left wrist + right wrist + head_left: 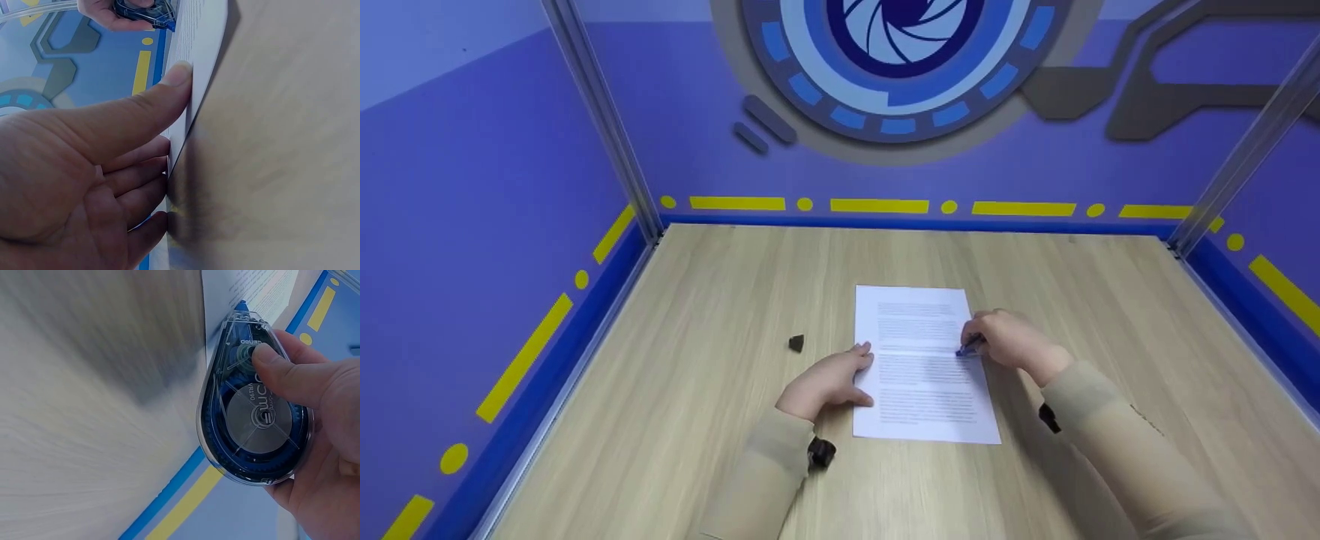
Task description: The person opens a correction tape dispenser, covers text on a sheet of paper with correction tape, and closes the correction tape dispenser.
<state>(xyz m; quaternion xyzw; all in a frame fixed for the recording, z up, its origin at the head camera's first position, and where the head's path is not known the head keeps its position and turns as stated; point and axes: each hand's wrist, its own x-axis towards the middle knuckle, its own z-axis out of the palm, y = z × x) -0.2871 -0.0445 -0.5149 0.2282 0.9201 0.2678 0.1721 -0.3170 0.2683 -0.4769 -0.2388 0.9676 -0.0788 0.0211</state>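
Note:
A printed sheet of paper [915,375] lies flat on the wooden table. My left hand [829,381] rests on the sheet's left edge; in the left wrist view its thumb [177,76] presses on the paper and the fingers are extended. In my right hand [1012,341] is a correction tape dispenser [253,416], clear-cased with a blue and dark inside, pinched between thumb and fingers. Its blue tip [242,306] is at the text near the sheet's right edge; whether it touches the paper I cannot tell.
A small dark piece [796,343] lies on the wooden table [720,300], left of the paper. Blue-purple panels [510,187] with yellow dashes wall the table at the back and both sides, with metal posts [607,112] at the corners.

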